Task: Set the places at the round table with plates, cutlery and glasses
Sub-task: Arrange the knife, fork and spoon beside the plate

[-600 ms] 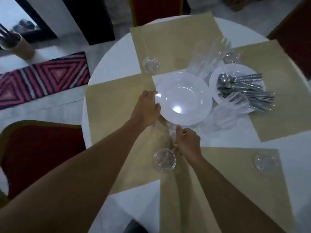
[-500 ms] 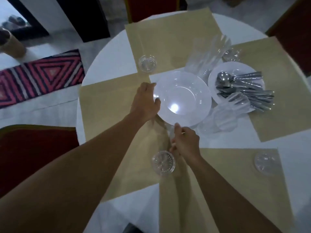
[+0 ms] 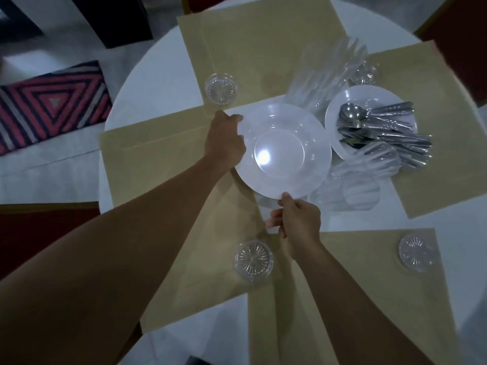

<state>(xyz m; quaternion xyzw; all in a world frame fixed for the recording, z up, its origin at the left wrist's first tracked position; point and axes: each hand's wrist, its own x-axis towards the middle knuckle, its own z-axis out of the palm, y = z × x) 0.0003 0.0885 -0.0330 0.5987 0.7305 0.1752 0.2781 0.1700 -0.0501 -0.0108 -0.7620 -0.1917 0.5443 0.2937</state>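
A white deep plate (image 3: pixel 283 151) is at the middle of the round white table (image 3: pixel 147 83), on top of a stack whose lower rim shows beneath it. My left hand (image 3: pixel 224 140) grips its left rim. My right hand (image 3: pixel 296 219) pinches its near rim between thumb and fingers. To the right, a smaller white plate (image 3: pixel 340 106) holds a pile of steel cutlery (image 3: pixel 382 133). Clear glasses (image 3: pixel 366 167) lie beside the plates, and more stand behind (image 3: pixel 329 67). Small clear glass coasters sit on the tan placemats: near (image 3: pixel 253 260), far left (image 3: pixel 221 88), right (image 3: pixel 416 252).
Tan placemats (image 3: pixel 158 154) cover four sides of the table. Red chairs stand at the left (image 3: pixel 39 233), the far side and the right (image 3: pixel 461 35). A striped pink rug (image 3: pixel 50 106) lies on the floor to the left.
My right hand has moved up from beside the near coaster to the plate's near rim and taken hold of it. My left hand has stayed on the left rim.
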